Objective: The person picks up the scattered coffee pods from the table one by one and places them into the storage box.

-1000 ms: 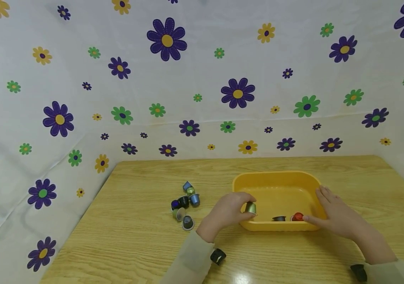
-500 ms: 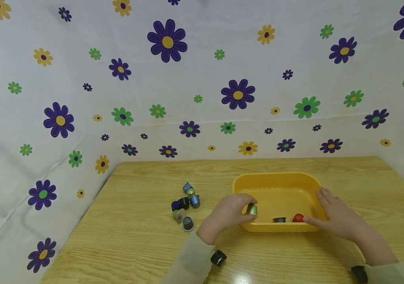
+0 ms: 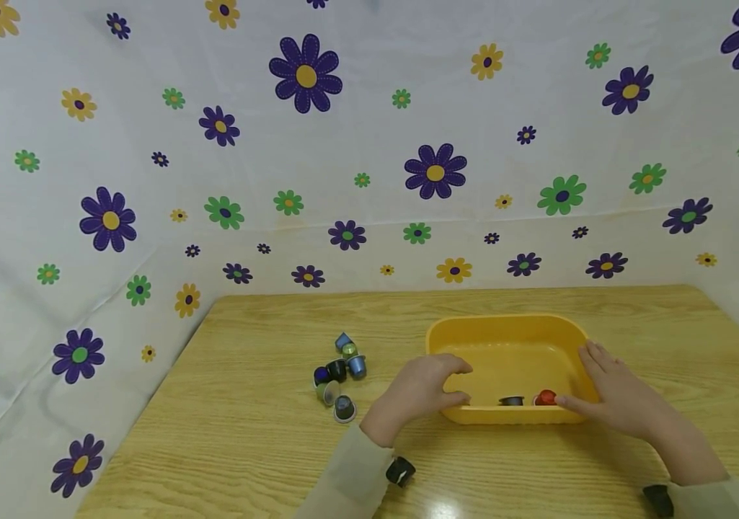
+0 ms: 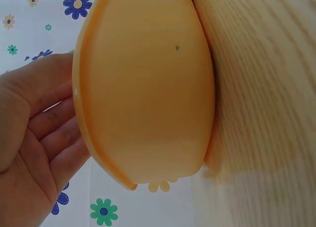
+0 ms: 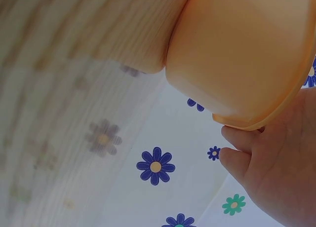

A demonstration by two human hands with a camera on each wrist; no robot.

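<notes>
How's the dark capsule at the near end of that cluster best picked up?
Pinch the dark capsule by its tapered sides, probably from the near side: it seems to stand rim down, and the pale-lidded capsule crowds its far left side.

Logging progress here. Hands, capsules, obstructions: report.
Left hand open, empty, at left end of yellow tub. Right hand at its right end. Red coffee capsule, dark capsule inside. Near wall partly blocks view.
</notes>
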